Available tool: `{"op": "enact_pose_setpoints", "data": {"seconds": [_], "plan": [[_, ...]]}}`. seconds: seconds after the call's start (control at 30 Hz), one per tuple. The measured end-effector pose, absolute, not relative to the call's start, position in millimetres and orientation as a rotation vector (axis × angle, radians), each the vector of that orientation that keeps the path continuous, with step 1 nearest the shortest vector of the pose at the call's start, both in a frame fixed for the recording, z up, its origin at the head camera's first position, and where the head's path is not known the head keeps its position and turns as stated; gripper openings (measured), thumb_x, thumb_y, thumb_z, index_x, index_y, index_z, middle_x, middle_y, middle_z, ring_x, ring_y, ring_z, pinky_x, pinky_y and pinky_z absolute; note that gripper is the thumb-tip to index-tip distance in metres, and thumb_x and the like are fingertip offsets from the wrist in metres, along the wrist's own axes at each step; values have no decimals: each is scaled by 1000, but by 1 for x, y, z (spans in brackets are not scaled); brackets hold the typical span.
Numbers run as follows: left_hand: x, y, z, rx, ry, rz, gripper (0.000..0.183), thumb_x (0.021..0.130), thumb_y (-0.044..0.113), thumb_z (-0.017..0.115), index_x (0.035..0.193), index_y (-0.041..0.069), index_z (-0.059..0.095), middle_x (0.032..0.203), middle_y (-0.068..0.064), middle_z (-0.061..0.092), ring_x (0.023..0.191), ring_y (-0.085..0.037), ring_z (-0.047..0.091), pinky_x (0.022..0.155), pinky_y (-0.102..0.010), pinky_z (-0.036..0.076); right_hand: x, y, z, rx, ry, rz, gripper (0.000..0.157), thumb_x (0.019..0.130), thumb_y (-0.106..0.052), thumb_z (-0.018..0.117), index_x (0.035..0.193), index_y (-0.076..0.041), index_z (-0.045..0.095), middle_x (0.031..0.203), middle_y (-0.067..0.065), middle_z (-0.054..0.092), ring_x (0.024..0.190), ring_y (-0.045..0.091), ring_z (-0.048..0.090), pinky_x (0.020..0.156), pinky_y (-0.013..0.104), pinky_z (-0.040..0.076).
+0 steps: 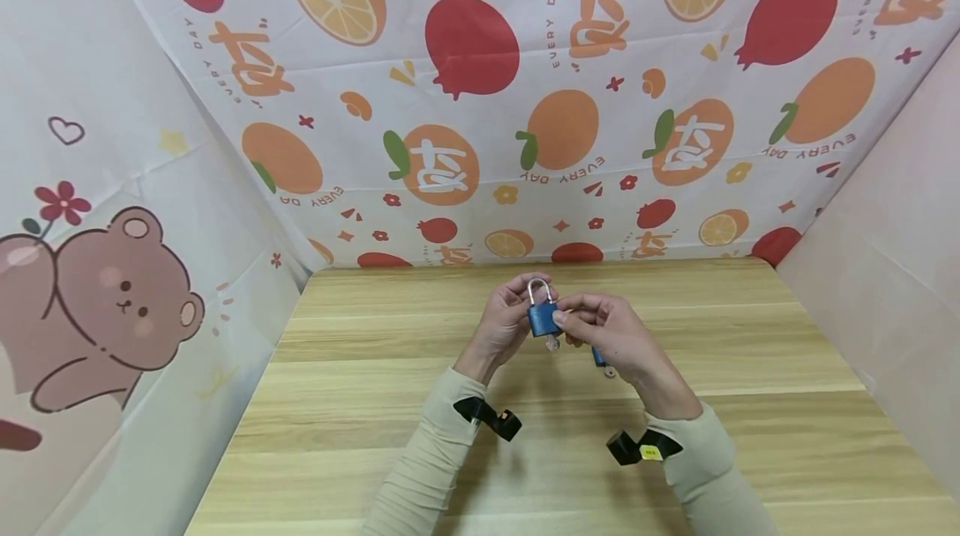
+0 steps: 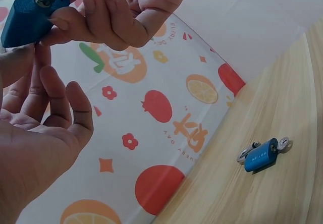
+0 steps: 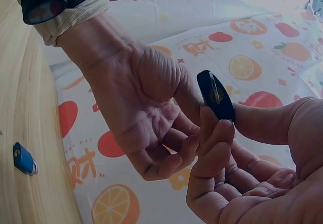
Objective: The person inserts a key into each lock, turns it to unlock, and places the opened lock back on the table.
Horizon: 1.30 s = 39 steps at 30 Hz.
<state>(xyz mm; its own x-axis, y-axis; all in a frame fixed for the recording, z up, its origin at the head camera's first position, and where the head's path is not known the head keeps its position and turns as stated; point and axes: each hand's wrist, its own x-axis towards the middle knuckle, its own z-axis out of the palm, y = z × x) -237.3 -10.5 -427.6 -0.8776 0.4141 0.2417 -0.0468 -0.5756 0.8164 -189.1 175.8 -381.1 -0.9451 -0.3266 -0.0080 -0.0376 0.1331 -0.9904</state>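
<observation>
A blue padlock (image 1: 543,319) with a silver shackle is held up above the table, a key (image 1: 552,343) in its underside. My right hand (image 1: 611,328) pinches its body between thumb and fingers. On the other side, my left hand (image 1: 504,323) has its thumb and a fingertip at the padlock's edge, with fingers behind the shackle. In the left wrist view the padlock (image 2: 33,19) shows its keyed end. The right wrist view shows the padlock (image 3: 217,95) edge-on. A second blue padlock (image 2: 261,156), with its own key (image 2: 284,144), lies on the table, partly hidden by my right hand in the head view.
The wooden table (image 1: 337,436) meets a fruit-printed cloth (image 1: 480,136) at its back edge. A bear-printed cloth (image 1: 112,294) hangs on the left and a plain pale cloth (image 1: 892,227) on the right. A small black camera (image 1: 487,417) sits on my left wrist.
</observation>
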Motion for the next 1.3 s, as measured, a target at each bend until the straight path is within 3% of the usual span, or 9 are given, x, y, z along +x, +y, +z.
{"op": "enact_pose_setpoints", "data": {"seconds": [0.27, 0.43, 0.5, 0.8, 1.03, 1.3], "plan": [[-236, -14, -425, 624, 1344, 2493, 32, 80, 37, 81, 105, 19, 72, 92, 9, 76, 90, -3, 71, 83, -20, 57, -188, 175, -380, -343, 2192, -1891, 34, 100, -15, 64, 123, 10, 62, 81, -12, 72, 71, 8, 60, 74, 26, 53], [-235, -16, -425, 634, 1376, 2496, 11, 94, 20, 73, 105, 20, 73, 92, 10, 76, 92, -4, 73, 87, -22, 57, -187, 174, -380, -343, 2203, -1887, 33, 100, -14, 64, 123, 10, 63, 82, -12, 72, 72, 9, 60, 74, 26, 53], [-235, -16, -424, 630, 1388, 2500, 11, 96, 15, 69, 104, 21, 74, 93, 10, 76, 92, -5, 73, 89, -23, 57, -187, 174, -380, -342, 2205, -1885, 33, 100, -15, 64, 123, 10, 63, 82, -11, 72, 72, 9, 60, 74, 25, 53], [-235, -18, -426, 576, 1447, 2524, 10, 90, 22, 78, 99, 25, 77, 95, 9, 76, 89, -4, 72, 85, -22, 57, -188, 172, -382, -338, 2217, -1880, 34, 99, -15, 65, 123, 9, 64, 81, -11, 73, 73, 8, 61, 73, 24, 53], [-233, -18, -422, 485, 1530, 2509, 39, 97, -4, 56, 94, 28, 77, 90, 12, 75, 86, -2, 68, 81, -20, 56, -188, 170, -383, -339, 2243, -1864, 33, 99, -16, 66, 122, 8, 65, 83, -7, 74, 73, 9, 62, 72, 25, 53], [-232, -18, -421, 447, 1602, 2502, 35, 96, -3, 59, 92, 27, 77, 88, 13, 76, 84, -2, 68, 79, -20, 56, -188, 168, -384, -324, 2266, -1850, 32, 99, -14, 66, 121, 9, 66, 87, -2, 75, 76, 9, 64, 72, 25, 54]]}}
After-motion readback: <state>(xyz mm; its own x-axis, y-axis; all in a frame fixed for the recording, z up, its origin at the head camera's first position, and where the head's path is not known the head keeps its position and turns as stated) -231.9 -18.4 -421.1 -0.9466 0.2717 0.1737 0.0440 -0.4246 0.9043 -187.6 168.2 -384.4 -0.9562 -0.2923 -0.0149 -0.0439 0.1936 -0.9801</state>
